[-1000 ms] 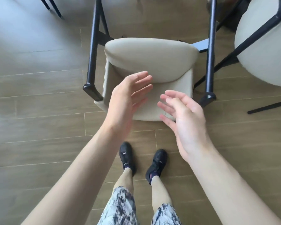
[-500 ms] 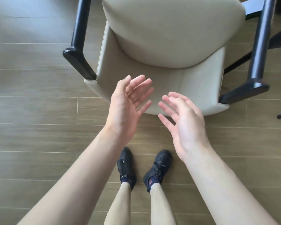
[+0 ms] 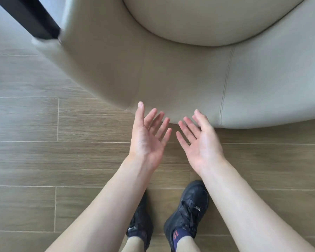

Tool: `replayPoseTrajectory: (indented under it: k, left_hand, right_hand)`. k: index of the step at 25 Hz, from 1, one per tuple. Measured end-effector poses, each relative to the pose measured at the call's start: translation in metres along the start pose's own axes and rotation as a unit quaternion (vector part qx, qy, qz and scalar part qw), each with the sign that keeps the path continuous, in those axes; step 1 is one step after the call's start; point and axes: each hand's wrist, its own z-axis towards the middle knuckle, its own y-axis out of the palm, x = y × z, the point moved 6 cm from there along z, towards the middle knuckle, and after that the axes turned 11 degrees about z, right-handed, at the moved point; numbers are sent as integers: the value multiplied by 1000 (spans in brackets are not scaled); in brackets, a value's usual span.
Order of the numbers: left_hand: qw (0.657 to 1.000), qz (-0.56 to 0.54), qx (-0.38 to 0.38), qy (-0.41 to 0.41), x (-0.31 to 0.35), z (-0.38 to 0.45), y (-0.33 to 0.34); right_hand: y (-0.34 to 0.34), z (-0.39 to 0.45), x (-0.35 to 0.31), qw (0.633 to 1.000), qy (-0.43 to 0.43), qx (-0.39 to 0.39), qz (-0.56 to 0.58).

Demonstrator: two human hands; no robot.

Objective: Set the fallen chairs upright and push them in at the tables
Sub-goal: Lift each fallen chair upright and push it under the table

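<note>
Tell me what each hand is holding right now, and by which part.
Nothing is held. The left hand and right hand are open, palms up, at the lower edge of the fallen beige chair, gripping no part.

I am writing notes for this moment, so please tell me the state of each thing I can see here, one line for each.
Chair: lying fallen on the floor, backrest edge toward the person, not gripped.
Left hand: open, palm up, fingers spread, just short of the backrest edge.
Right hand: open, palm up, holding nothing, near the same edge.
Black chair leg: lying slanted, not standing.
Shoes: planted on the wood floor.
</note>
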Motion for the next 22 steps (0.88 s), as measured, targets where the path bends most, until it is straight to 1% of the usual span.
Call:
replayPoseTrajectory:
  k: [6, 9, 11, 13, 17, 20, 22]
  left_hand:
    - [999, -27, 14, -17, -40, 116, -27]
    - [999, -32, 19, -7, -47, 161, -36]
    - [999, -29, 35, 10, -48, 187, -43]
    - [997, -27, 52, 40, -46, 207, -50]
    - [992, -55, 17, 109, -36, 229, -47]
    - [991, -44, 20, 121, -37, 232, -43]
    - [992, -31, 33, 114, -41, 235, -42]
  right_hand:
    - [-41, 114, 43, 998, 18, 49, 24]
    - [-58, 158, 45, 997, 2, 64, 39]
    - [-69, 181, 45, 997, -15, 60, 52]
    - [-77, 198, 44, 996, -32, 44, 66]
    - [-75, 218, 40, 991, -61, 3, 117]
    - [-68, 221, 44, 990, -71, 0, 121]
    - [-64, 221, 47, 991, -74, 7, 112]
